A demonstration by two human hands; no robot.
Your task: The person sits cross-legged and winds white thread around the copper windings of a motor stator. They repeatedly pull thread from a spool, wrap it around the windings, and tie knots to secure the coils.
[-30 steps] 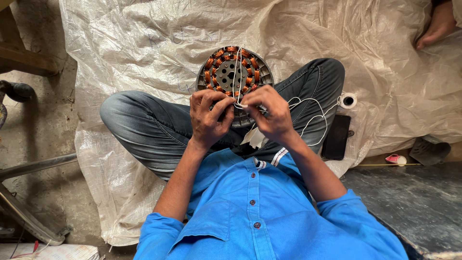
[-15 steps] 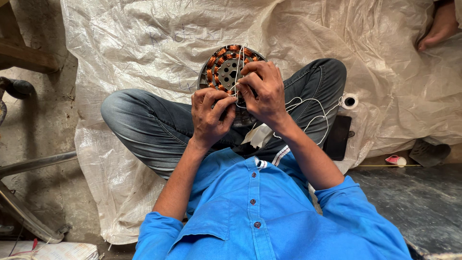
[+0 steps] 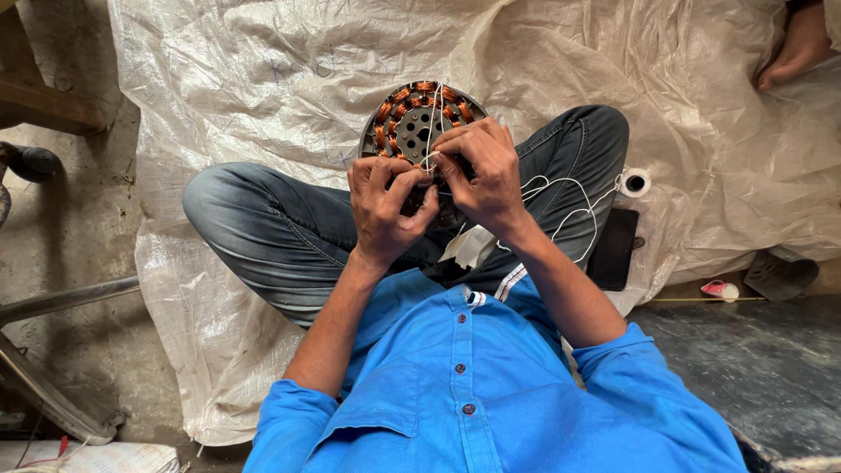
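Head view looks down on my crossed legs in grey jeans [image 3: 263, 228], where a round motor stator [image 3: 419, 123] with copper windings rests against my lap, tilted up toward me. My left hand [image 3: 385, 206] sits at its lower edge with the fingers curled in, touching the stator's rim and pinching at the white thread [image 3: 561, 197]. My right hand [image 3: 482, 171] lies over the lower right part of the stator, fingers bent and closed on the same thread near the windings; the two hands touch each other at the fingertips. From there the thread loops across my right thigh and runs to a small white spool [image 3: 635, 182] lying just beside my knee on the plastic sheet [image 3: 263, 61]. A black flat phone [image 3: 613, 250] lies near the spool, against my leg. A folded scrap of white paper [image 3: 469, 247] shows under my right wrist. Someone else's bare foot [image 3: 793, 48] rests on the sheet at the far right corner, well apart from me.
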